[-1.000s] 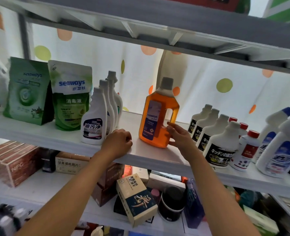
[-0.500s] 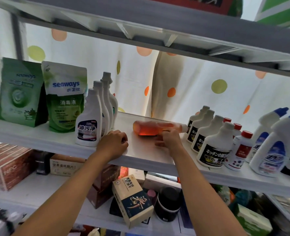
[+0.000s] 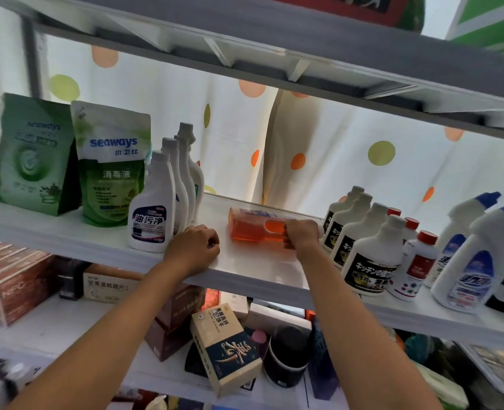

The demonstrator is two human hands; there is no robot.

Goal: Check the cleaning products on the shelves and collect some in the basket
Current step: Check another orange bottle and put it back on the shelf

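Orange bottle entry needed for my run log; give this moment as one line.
orange bottle: lying on its side on shelf | right hand: grips its handle | left hand: curled, resting on shelf edge

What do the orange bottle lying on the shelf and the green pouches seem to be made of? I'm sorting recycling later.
The orange bottle looks like clear, glossy plastic: the liquid shows through and a moulded handle gap is visible, gripped by the right hand. The green pouches look like flexible printed film with a soft sheen, bulging and creased; whether they are foil-lined cannot be told.
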